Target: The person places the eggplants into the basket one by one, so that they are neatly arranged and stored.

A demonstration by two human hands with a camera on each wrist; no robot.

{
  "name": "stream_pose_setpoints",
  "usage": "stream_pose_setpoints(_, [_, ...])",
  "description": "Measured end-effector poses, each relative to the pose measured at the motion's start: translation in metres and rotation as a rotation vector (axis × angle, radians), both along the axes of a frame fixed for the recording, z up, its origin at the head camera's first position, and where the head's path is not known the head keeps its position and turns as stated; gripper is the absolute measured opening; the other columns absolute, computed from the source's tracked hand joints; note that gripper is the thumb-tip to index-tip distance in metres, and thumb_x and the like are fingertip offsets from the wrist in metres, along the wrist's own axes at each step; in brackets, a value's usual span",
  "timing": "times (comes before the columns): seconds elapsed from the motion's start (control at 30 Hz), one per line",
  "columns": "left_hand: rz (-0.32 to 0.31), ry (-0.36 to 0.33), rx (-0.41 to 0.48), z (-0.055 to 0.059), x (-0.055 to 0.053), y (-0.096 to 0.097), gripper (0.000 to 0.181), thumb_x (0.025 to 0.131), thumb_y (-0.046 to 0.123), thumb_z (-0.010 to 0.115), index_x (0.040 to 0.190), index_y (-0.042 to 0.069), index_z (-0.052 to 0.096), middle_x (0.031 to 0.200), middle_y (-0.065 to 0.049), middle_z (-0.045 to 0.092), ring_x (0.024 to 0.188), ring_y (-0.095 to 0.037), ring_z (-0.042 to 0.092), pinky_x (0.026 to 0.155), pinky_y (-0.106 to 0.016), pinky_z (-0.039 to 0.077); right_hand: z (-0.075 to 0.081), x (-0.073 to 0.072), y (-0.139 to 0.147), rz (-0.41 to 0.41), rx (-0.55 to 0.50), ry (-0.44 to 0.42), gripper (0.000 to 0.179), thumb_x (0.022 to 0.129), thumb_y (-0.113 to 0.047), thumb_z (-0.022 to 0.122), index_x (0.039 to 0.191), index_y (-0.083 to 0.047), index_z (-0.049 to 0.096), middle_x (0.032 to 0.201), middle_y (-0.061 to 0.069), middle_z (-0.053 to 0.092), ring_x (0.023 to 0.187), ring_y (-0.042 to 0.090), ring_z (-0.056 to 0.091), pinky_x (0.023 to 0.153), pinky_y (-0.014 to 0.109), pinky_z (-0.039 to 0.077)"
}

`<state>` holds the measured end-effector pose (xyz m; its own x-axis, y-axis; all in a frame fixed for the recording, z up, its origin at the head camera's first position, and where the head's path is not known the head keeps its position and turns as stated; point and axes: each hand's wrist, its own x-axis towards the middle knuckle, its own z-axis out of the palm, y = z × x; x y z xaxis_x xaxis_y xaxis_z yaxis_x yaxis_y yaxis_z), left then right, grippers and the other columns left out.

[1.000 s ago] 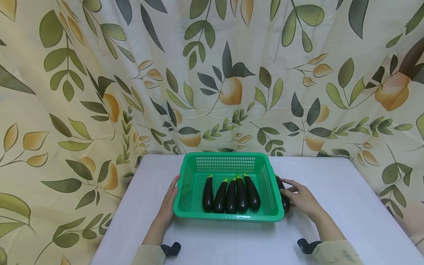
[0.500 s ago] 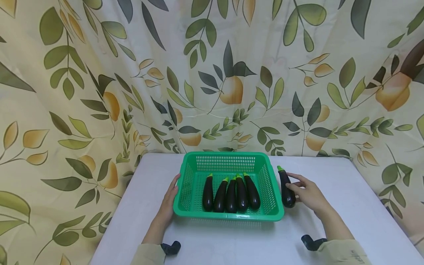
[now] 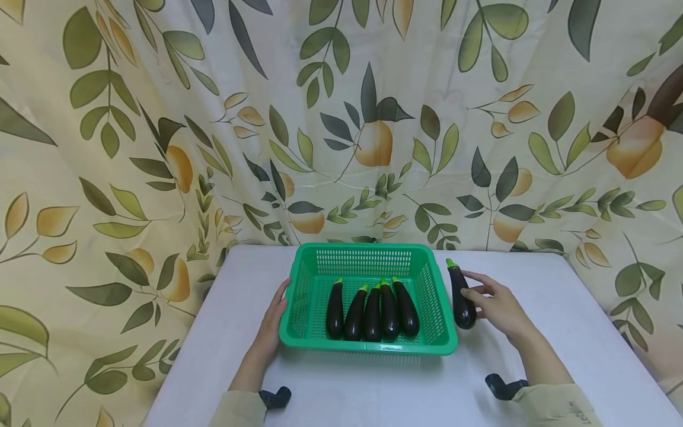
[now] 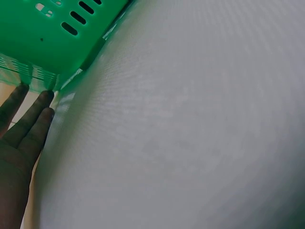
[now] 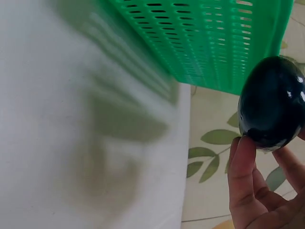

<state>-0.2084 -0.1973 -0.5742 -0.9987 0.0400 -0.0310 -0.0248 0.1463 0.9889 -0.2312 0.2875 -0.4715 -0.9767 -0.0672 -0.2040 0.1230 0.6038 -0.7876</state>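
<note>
Just right of the green plastic basket [image 3: 368, 344], my right hand [image 3: 496, 305] grips a dark purple eggplant [image 3: 463, 299] between thumb and fingers. Its green stem end points away from me. The right wrist view shows the eggplant's glossy round end [image 5: 271, 102] held up off the table by the fingertips. Several more eggplants [image 3: 372, 314] lie side by side on the basket floor, stems to the back. My left hand [image 3: 269, 326] rests against the basket's left wall, and the left wrist view shows its straight fingers [image 4: 35, 117] touching the basket; the thumb is hidden there.
A white-covered table [image 3: 368, 391] carries the basket near its back edge. Behind it hangs a curtain [image 3: 341, 148] printed with leaves and fruit. Dark camera mounts [image 3: 274, 400] sit at both wrists.
My right hand has lifted the eggplant from beside the basket's right wall, where it was partly hidden, and moved it slightly right and up. The left hand and basket stay put.
</note>
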Motion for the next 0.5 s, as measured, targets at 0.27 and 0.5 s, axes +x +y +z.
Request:
stream_pose_setpoints(0.27, [-0.024, 0.003, -0.006, 0.002, 0.001, -0.001, 0.044, 0.101, 0.058, 0.021, 0.145, 0.057, 0.022, 0.159, 0.021, 0.015, 0.152, -0.021, 0.004, 0.113, -0.070, 0.003, 0.011, -0.003, -0.001, 0.012, -0.002, 0.039, 0.063, 0.098, -0.053, 0.046, 0.153, -0.028, 0.028, 0.132, 0.023, 0.054, 0.094, 0.024, 0.065, 0.079, 0.043, 0.052])
stream_pose_setpoints(0.5, [-0.019, 0.005, -0.013, 0.002, 0.000, -0.001, 0.044, 0.101, 0.058, 0.022, 0.145, 0.057, 0.022, 0.159, 0.021, 0.016, 0.152, -0.021, 0.005, 0.113, -0.070, 0.004, 0.019, -0.003, -0.005, 0.021, 0.007, 0.050, 0.064, 0.097, -0.055, 0.046, 0.153, -0.028, 0.028, 0.130, 0.021, 0.054, 0.090, 0.023, 0.066, 0.083, 0.045, 0.049])
